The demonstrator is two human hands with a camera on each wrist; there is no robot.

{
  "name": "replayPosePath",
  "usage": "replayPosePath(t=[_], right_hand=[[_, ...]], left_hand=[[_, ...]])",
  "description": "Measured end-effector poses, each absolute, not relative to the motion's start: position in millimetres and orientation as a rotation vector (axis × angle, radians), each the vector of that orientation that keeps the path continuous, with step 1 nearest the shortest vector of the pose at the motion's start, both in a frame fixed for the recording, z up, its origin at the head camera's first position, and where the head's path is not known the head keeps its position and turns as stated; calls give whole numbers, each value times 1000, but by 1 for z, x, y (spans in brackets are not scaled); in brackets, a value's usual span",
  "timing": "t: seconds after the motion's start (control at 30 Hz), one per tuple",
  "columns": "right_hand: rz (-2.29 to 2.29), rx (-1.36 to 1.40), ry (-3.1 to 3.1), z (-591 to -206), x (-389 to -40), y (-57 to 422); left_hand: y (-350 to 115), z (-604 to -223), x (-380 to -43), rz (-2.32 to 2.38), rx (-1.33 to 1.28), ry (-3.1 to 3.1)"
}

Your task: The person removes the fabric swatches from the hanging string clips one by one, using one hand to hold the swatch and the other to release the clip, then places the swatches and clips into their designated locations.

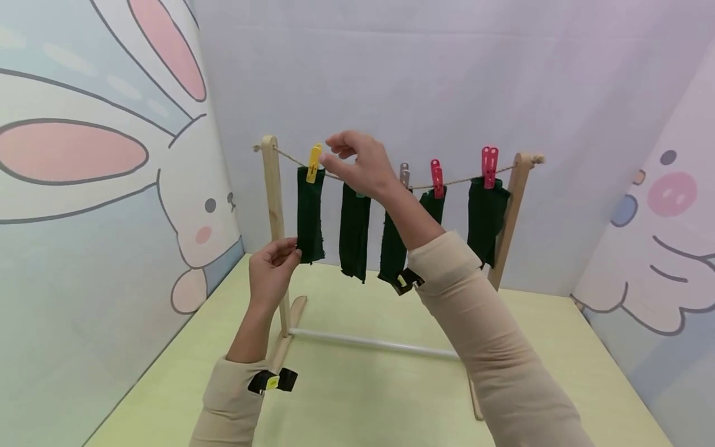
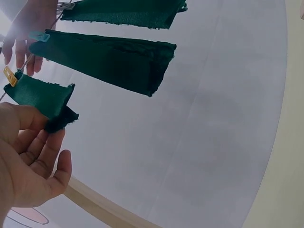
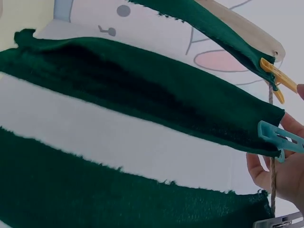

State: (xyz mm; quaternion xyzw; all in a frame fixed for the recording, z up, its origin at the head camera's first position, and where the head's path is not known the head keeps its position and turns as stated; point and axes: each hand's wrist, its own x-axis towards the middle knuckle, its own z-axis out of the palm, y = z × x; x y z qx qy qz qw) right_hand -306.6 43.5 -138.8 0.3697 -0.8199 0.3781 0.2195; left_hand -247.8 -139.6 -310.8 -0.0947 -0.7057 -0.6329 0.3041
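A strip of dark green cloth [image 1: 310,214] hangs at the left end of a twine line, held by a yellow clothespin [image 1: 314,163]. My left hand [image 1: 272,273] pinches its lower left edge between thumb and fingers. Beside the yellow clothespin is my right hand [image 1: 360,162], fingers loosely bent, with nothing visible between them. In the right wrist view, a teal clothespin [image 3: 280,137] grips the second green strip [image 3: 142,90] in front of that hand. The right hand and forearm partly hide the line and the middle strips in the head view.
Further right, a grey clothespin [image 1: 404,175] and two red clothespins [image 1: 437,179] hold more green strips. The twine runs between two wooden posts [image 1: 514,205], joined low down by a white bar [image 1: 374,343]. The stand rests on a pale yellow tabletop [image 1: 346,403] between printed walls.
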Motion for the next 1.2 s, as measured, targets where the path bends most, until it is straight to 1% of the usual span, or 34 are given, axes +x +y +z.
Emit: replayPosePath(t=[0.27,0.6,1.03,1.2], right_hand=[[1158,1075,-2317,-136,-311,36],[1339,1039,-2264,-140,-309,38],[1209,1058,-2208,-140,-310,43],[1158,1067,-2176,-138,-310,48]], left_hand=[[-142,-310,-246,-1668,-251,-1896],[-143,-312,-246,-1665,-237,-1917],[-139,-313,-240,-1656,-186,-1956],[-136,-314,-240,-1667,-204,-1961]])
